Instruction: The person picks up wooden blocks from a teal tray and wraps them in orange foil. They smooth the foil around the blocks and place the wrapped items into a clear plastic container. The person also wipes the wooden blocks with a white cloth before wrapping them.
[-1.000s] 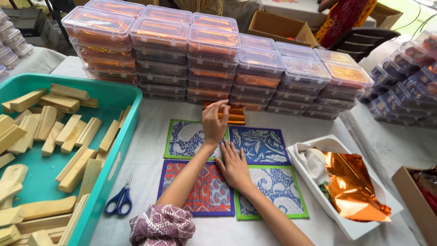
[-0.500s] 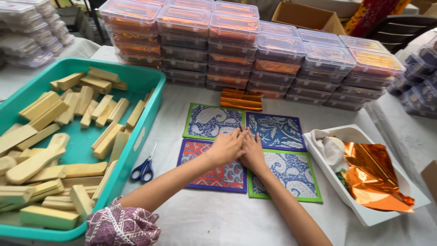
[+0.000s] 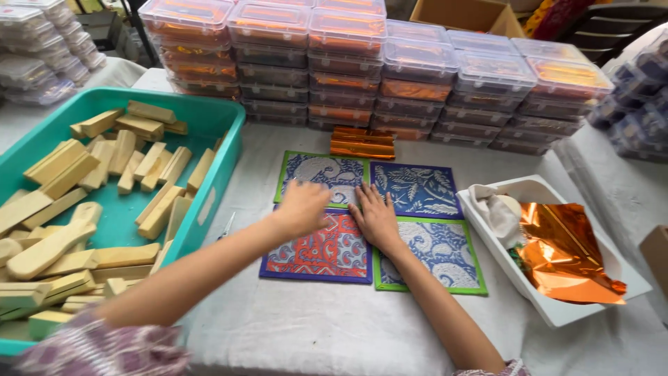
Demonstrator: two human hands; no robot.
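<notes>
Along the desk's far edge I see stacked clear plastic boxes [image 3: 417,76] with orange contents, more clear boxes [image 3: 49,49] at the far left corner, bluish ones [image 3: 637,97] at the right edge, a brown carton [image 3: 463,14] behind

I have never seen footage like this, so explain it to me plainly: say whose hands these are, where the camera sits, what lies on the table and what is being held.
The camera is worn on a person's head and looks down at their own bare hands. The left hand and right hand lie open on four patterned square mats set in a block on a white cloth; neither grips anything. To the left is a teal tray of wooden blocks. Behind the mats lie folded orange foil and stacked clear lidded boxes. To the right, a white tray holds crumpled orange foil sheet and a cloth.
</notes>
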